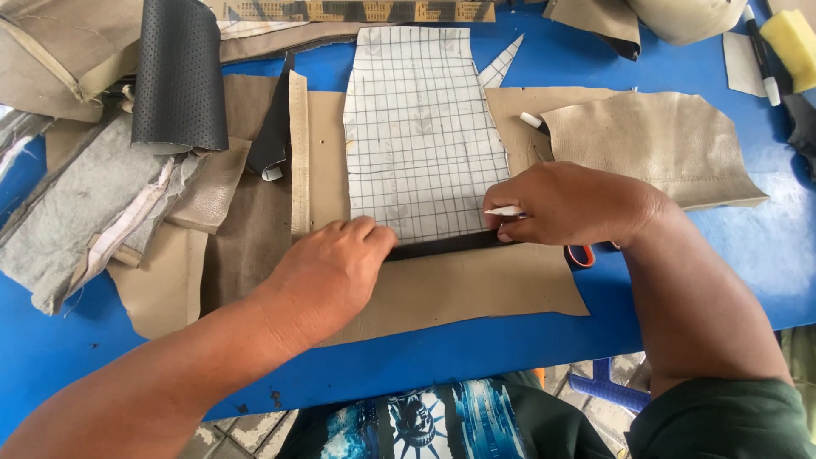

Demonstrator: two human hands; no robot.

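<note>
The left hand (327,272) presses flat, fingers together, on the gridded pattern piece (421,136) lying over tan leather (459,289) mid-counter. At three o'clock of it the right hand (565,204) pinches a white marker (505,211), tracing the pattern's bottom edge; steady pressure matters next.

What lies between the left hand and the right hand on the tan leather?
In the head view, a narrow black strip runs between the left hand and the right hand, along the lower edge of the gridded pattern sheet.
</note>
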